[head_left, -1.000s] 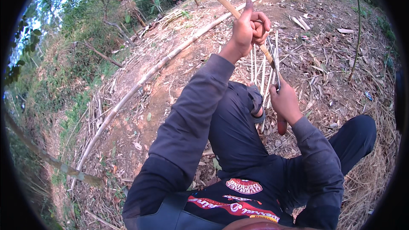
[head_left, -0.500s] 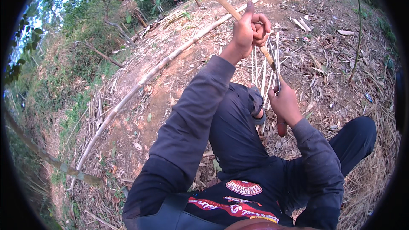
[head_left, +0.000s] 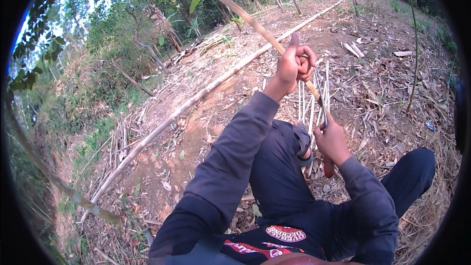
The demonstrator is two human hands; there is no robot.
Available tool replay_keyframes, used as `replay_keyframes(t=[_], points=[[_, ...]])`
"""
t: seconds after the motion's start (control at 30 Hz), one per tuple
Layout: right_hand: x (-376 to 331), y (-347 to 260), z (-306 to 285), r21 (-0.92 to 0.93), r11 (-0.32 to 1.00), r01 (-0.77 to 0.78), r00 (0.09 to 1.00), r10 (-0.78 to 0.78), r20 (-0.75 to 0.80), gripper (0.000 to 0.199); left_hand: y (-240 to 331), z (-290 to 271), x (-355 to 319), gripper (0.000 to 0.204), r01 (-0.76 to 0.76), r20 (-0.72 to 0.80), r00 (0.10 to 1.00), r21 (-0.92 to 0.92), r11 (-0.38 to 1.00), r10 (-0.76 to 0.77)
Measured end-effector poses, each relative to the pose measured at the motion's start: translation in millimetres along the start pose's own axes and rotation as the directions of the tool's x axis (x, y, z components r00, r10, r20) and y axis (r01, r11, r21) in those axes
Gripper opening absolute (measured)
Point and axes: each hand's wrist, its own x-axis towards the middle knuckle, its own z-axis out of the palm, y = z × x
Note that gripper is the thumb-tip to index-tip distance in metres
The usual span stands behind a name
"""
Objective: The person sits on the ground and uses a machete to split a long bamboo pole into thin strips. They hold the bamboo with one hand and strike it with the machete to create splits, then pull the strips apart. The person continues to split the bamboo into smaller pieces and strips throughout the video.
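A long pale bamboo strip [head_left: 240, 13] slants down from the top of the picture. My left hand [head_left: 293, 67] is closed round it, thumb stretched up along it and fingers curled. Farther down the same strip, my right hand [head_left: 332, 141] grips a knife [head_left: 328, 168]; the brown handle shows below the fist. Its dark, narrow blade lies against the strip between my two hands. The strip's near end reaches my right hand, where my fingers hide part of it. Beneath the hands, several thin bamboo slats [head_left: 304, 105] lie on the ground next to my foot [head_left: 306, 156].
A long bamboo pole [head_left: 196, 97] crosses the sloping ground from lower left to upper right. Dry leaves and split pieces [head_left: 354, 49] litter the soil. A thin upright stem [head_left: 416, 54] stands at right; a curved branch [head_left: 64, 186] and brush are at left.
The whole scene, hands included, sits lower in the picture, showing more of the trees and the strip's far part. Both hands keep their grips, with the blade still against the strip.
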Motion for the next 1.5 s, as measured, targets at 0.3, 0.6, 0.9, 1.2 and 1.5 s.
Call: replay_keyframes(t=[0.3,0.6,0.9,1.2,1.5], points=[[-3,-11,-8,-0.018,1.0,-0.003,1.0,0.003,0.01,0.029,-3,-1,0,0.072,0.008,-0.01,1.0,-0.003,1.0,-0.008],[-5,-10,-11,-0.021,1.0,-0.006,1.0,0.007,0.015,0.035,-4,4,4,0.07,0.017,-0.016,1.0,-0.005,1.0,-0.017],[-4,-1,1,-0.036,0.999,0.007,0.999,-0.008,-0.047,0.026,-3,-2,4,0.069,0.001,0.03,1.0,0.001,1.0,-0.001],[-8,-13,7,0.184,0.983,-0.017,0.989,0.044,-0.14,0.027,-5,0,7,0.064,-0.026,-0.02,0.999,0.006,1.0,0.026],[0,-18,-26,0.496,0.752,-0.433,0.901,0.347,0.26,0.023,-1,14,0,0.069,0.03,-0.049,0.998,0.048,0.998,-0.028]])
